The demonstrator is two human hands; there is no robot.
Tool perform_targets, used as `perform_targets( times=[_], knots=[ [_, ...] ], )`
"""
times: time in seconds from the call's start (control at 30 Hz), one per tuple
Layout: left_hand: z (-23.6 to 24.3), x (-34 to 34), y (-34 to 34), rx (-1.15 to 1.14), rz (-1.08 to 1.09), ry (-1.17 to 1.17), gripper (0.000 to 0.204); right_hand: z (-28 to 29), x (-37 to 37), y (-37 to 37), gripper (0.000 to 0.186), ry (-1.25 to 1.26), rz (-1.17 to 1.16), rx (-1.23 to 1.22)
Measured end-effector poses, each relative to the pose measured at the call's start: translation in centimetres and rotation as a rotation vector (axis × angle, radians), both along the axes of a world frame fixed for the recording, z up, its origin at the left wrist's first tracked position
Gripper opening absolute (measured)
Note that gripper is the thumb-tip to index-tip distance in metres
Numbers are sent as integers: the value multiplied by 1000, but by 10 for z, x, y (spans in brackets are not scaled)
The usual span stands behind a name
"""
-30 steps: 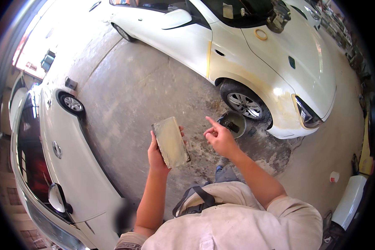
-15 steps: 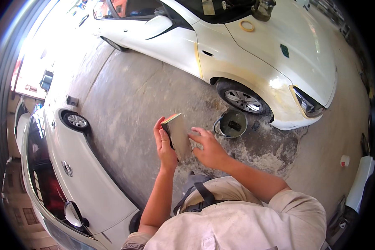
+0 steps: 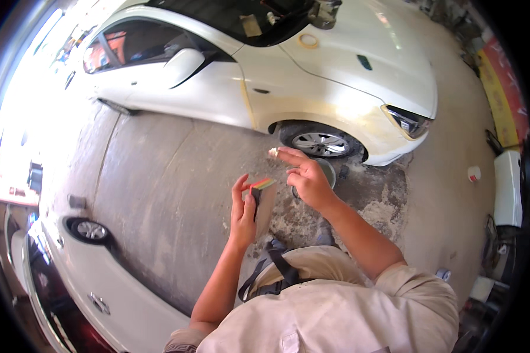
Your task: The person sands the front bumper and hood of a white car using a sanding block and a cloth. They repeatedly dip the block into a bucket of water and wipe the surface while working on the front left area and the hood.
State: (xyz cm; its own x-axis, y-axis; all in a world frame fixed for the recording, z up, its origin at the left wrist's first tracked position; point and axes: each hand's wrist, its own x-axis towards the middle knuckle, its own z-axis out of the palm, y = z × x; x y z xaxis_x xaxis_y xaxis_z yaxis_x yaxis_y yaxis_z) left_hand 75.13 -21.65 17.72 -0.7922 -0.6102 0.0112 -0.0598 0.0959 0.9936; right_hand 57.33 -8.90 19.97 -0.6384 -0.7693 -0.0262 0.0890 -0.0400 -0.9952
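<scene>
My left hand (image 3: 244, 209) grips a thin rectangular block (image 3: 265, 206) with a pale tan face, dark side and red and green top edge, held nearly on edge. My right hand (image 3: 306, 179) is raised beside it, apart from the block, index and middle fingers stretched out and the others bent. A small whitish lump (image 3: 273, 152) sits on those fingertips, probably soft paste, too small to make out. Beyond the hands, a white car (image 3: 347, 132) has yellowish patches on its front fender. A bucket (image 3: 330, 176) stands by its front wheel (image 3: 319, 143), partly hidden by my right hand.
Another car (image 3: 119, 288) is at lower left, with a small container (image 3: 76, 202) near its wheel. A tape roll (image 3: 308, 41) and dark object (image 3: 325, 13) rest on the white hood. A loose panel (image 3: 506, 188), yellow-red board (image 3: 500, 94) and small tub (image 3: 474, 173) line the right.
The view has turned. My right hand has left the block and lifted, now with a whitish lump at its fingertips; the block in my left hand has tilted from face-up to nearly on edge.
</scene>
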Motion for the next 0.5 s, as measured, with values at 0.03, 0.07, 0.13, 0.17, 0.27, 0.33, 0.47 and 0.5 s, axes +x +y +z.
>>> perform_targets(
  times=[0.03,0.07,0.13,0.17,0.27,0.33,0.47,0.5],
  knots=[
    [-4,5,-9,50,-25,1,50,1,-2,-2,65,-39,-52,-29],
    [-11,13,-23,97,-48,0,50,5,-1,-3,62,-71,-119,-52],
    [-24,28,-52,188,-62,33,48,0,-1,-7,58,-117,-197,-70],
    [-29,31,-64,210,-62,30,47,-5,-3,-3,56,-136,-247,-70],
    [-37,49,-97,272,-55,-19,46,-21,3,8,44,-182,-484,-110],
    [-39,54,-120,303,-60,-57,45,-25,7,15,31,-239,-653,-166],
    [-41,47,-148,312,-45,-143,44,-62,2,46,11,-194,-935,-104],
    [-37,42,-151,307,-42,-140,44,-68,-2,51,11,-221,-990,-90]
  ],
)
